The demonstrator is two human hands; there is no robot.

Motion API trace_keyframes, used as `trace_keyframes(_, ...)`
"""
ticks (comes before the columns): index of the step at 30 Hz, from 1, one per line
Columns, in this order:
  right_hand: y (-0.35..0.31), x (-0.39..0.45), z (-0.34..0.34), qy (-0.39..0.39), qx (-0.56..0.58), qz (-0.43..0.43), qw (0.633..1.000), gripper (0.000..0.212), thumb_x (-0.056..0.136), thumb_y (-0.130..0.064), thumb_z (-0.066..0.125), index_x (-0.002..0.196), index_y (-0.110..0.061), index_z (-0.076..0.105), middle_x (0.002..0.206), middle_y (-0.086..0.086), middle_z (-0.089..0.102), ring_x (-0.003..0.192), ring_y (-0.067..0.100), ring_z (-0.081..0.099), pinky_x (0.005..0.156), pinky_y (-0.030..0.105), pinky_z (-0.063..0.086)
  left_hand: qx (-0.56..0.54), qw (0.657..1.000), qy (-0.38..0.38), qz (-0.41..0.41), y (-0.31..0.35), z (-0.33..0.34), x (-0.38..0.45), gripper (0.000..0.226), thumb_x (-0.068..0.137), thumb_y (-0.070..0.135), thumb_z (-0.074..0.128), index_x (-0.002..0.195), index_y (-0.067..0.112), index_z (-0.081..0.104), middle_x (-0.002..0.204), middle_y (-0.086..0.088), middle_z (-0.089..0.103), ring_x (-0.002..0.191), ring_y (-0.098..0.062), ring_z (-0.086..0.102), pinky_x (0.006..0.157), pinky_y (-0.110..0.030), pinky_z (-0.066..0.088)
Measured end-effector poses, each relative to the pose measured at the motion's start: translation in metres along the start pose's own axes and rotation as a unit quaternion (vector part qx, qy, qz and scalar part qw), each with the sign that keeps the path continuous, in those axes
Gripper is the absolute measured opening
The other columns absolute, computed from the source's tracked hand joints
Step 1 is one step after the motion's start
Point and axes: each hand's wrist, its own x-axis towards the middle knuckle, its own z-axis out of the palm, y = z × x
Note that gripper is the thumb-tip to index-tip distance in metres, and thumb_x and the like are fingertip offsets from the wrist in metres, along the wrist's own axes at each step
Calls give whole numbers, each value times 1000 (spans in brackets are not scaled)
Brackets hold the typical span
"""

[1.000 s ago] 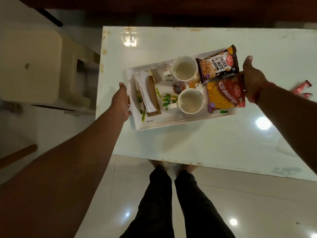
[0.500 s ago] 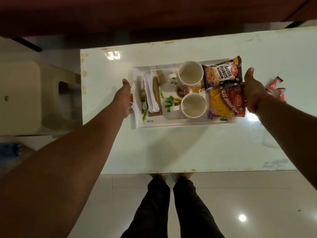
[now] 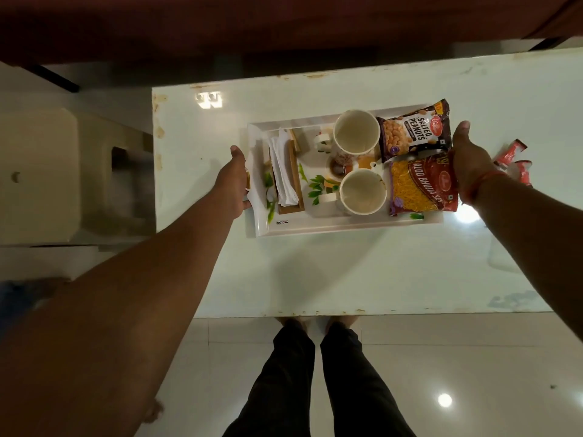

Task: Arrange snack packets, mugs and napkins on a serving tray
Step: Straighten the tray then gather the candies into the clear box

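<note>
Serving tray [image 3: 315, 227], on white table [image 3: 347, 272]: napkins [image 3: 284, 171] left, two mugs [image 3: 356, 132] centre, snack packets [image 3: 416, 130] right. Left hand [image 3: 233, 181] and right hand [image 3: 470, 162] grip the tray's ends. Loading looks complete; next move likely a level lift.

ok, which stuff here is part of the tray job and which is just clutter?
Job: tray, two mugs, peanuts packet, bhujia packet, napkins, left hand and right hand at the tray ends.
Lying about: red sachets, stool.
</note>
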Motion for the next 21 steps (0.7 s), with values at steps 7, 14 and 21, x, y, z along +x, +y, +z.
trace_keyframes(7,1,1,2,15,-20,3,1000,78,83,-84,24,116,-29,69,112,7,73,101,26,69,101,47,49,-4,1000,2,-2,1,-2,2,61,94,67,31,133,25,52,126,-3,62,108,-25,61,96,-46,49)
trace_keyframes(14,4,2,1,1,-22,-2,1000,75,84,-82,23,113,-31,70,110,6,74,101,25,70,99,47,50,2,1000,2,3,-1,-2,1,64,93,68,32,136,26,51,130,-2,60,114,-25,58,104,-49,45)
trace_keyframes(21,6,4,1,6,-51,-18,999,88,77,-88,21,123,-28,66,116,10,71,106,27,68,101,47,48,26,999,8,23,-2,-8,1,62,97,64,28,140,23,45,111,0,62,107,-22,61,102,-46,47)
